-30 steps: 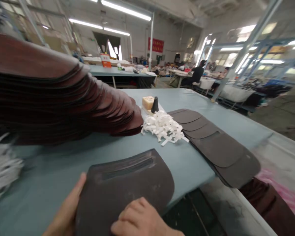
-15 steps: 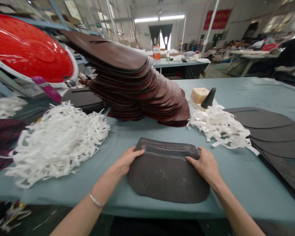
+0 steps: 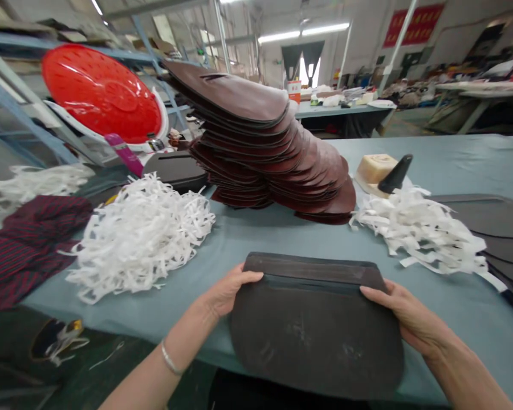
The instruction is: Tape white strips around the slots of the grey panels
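A dark grey rounded panel, with a long slot cut near its far edge, is between my two hands. The table's blue-green shows through the slot. At the panel's left edge, my left hand is closed, thumb on top and fingers underneath. My right hand grips the right edge in the same way, its thumb by the slot's end. Faint pale smudges mark the panel's face. Its near edge reaches out over the table's front edge. The fingers beneath the panel are mostly hidden.
Beyond the panel leans a tall stack of brown leather pieces. White strips lie heaped at left and right. A cream block and a black cone-shaped object stand behind. More dark grey panels overlap at right.
The panel has come closer to me and appears larger, raised from the table, with both hands still gripping it. My view has turned to the left.
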Tool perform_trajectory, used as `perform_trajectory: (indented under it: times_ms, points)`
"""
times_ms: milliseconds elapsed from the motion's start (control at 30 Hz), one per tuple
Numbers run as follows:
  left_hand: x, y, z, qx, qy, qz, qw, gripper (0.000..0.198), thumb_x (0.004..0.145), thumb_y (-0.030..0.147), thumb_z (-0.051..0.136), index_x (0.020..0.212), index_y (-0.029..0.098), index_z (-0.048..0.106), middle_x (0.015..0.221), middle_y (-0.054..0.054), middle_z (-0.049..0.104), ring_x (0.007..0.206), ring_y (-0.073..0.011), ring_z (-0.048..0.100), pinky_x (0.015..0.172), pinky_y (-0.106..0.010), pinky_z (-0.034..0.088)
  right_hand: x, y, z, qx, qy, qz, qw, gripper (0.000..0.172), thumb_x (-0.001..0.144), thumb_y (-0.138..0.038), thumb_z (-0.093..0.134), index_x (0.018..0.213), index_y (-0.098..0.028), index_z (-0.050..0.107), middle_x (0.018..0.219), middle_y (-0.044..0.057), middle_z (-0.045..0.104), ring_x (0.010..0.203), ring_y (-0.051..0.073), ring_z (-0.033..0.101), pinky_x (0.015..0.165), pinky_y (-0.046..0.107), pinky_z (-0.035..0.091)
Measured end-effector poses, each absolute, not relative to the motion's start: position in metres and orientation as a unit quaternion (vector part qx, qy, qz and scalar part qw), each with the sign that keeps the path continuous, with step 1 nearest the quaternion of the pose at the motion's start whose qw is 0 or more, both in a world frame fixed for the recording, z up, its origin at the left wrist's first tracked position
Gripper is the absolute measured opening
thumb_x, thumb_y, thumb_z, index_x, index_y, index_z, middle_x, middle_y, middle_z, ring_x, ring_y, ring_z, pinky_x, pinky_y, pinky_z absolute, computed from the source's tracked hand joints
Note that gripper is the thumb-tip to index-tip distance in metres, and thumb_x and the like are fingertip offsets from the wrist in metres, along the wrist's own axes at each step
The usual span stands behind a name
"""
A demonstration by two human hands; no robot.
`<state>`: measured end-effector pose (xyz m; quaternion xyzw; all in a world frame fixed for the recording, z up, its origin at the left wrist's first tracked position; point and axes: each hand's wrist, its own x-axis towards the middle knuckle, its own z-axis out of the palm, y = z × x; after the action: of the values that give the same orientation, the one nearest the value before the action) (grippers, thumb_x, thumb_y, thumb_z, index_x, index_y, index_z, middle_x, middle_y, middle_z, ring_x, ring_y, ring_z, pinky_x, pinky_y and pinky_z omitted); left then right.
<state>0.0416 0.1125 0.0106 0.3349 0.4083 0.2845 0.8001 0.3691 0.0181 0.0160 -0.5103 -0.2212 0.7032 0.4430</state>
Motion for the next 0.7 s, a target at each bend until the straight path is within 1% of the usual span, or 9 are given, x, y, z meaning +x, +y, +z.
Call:
perform_trajectory:
  times_ms: [67,200,233,267,400,467,533,600,700]
  points:
    - [0.035,0.108,0.009,0.315,0.396,0.287,0.813,0.030,0.071,0.016,0.069,0.101,0.014,0.065,0.094,-0.010,0.072,0.079,-0.0221,0.068,0.075,-0.036,0.056,0.368,0.018,0.016,-0.475,-0.228,0.713,0.463,0.036,0.074,-0.022,0.071,0.109,-0.019,0.062,0.102,0.009,0.071,0.082,0.022,0.069,0.078,0.036,0.054]
    - [0.023,0.101,0.003,0.288,0.353,0.270,0.849,0.008,0.069,0.016,0.068,0.077,0.012,0.068,0.077,-0.006,0.071,0.069,-0.0196,0.067,0.067,-0.032,0.056,0.365,0.015,0.012,-0.431,-0.213,0.727,0.490,0.036,0.066,-0.014,0.070,0.102,-0.017,0.065,0.093,0.007,0.073,0.076,0.020,0.069,0.072,0.033,0.054]
    - [0.020,0.100,0.001,0.285,0.343,0.264,0.855,0.007,0.069,0.017,0.068,0.072,0.012,0.068,0.075,-0.007,0.070,0.069,-0.0197,0.067,0.067,-0.031,0.056,0.364,0.014,0.009,-0.421,-0.209,0.731,0.495,0.036,0.064,-0.013,0.070,0.100,-0.016,0.066,0.089,0.007,0.073,0.073,0.019,0.069,0.070,0.031,0.054]
    - [0.017,0.100,0.000,0.283,0.337,0.257,0.860,0.007,0.068,0.018,0.068,0.069,0.011,0.068,0.074,-0.007,0.070,0.068,-0.0198,0.067,0.068,-0.031,0.056,0.363,0.012,0.006,-0.410,-0.206,0.736,0.499,0.035,0.062,-0.012,0.069,0.096,-0.015,0.067,0.085,0.006,0.073,0.070,0.018,0.068,0.067,0.030,0.054]
    - [0.008,0.100,-0.001,0.279,0.355,0.240,0.859,0.010,0.063,0.019,0.071,0.062,0.010,0.068,0.068,-0.007,0.070,0.064,-0.0190,0.066,0.065,-0.027,0.055,0.356,0.004,-0.003,-0.380,-0.201,0.753,0.498,0.017,0.056,-0.013,0.069,0.073,-0.010,0.068,0.066,0.003,0.069,0.057,0.014,0.064,0.059,0.027,0.053]
    - [0.006,0.098,0.001,0.269,0.376,0.239,0.854,0.013,0.058,0.021,0.074,0.059,0.011,0.067,0.066,-0.007,0.070,0.064,-0.0210,0.067,0.064,-0.030,0.056,0.350,0.001,-0.002,-0.378,-0.199,0.755,0.498,0.018,0.057,-0.015,0.070,0.075,-0.012,0.068,0.068,0.002,0.069,0.060,0.014,0.064,0.061,0.028,0.053]
    - [0.008,0.092,0.005,0.253,0.412,0.243,0.841,0.018,0.052,0.022,0.078,0.063,0.013,0.067,0.067,-0.006,0.070,0.065,-0.0242,0.068,0.064,-0.035,0.057,0.345,-0.002,0.002,-0.384,-0.211,0.748,0.498,0.029,0.060,-0.018,0.073,0.088,-0.015,0.067,0.077,0.002,0.070,0.071,0.017,0.066,0.070,0.031,0.053]
    - [0.014,0.086,0.009,0.257,0.466,0.249,0.809,0.031,0.049,0.024,0.082,0.076,0.017,0.068,0.074,-0.004,0.072,0.070,-0.0282,0.069,0.067,-0.040,0.058,0.341,-0.002,0.007,-0.410,-0.247,0.728,0.490,0.038,0.061,-0.019,0.076,0.098,-0.016,0.064,0.087,0.003,0.070,0.080,0.019,0.065,0.075,0.033,0.052]
    - [0.027,0.081,0.013,0.320,0.545,0.258,0.731,0.051,0.051,0.033,0.084,0.096,0.021,0.064,0.084,-0.005,0.074,0.076,-0.0309,0.070,0.074,-0.045,0.057,0.339,0.000,0.010,-0.466,-0.287,0.678,0.491,0.042,0.061,-0.020,0.078,0.100,-0.016,0.061,0.091,0.004,0.069,0.082,0.020,0.064,0.075,0.034,0.051]
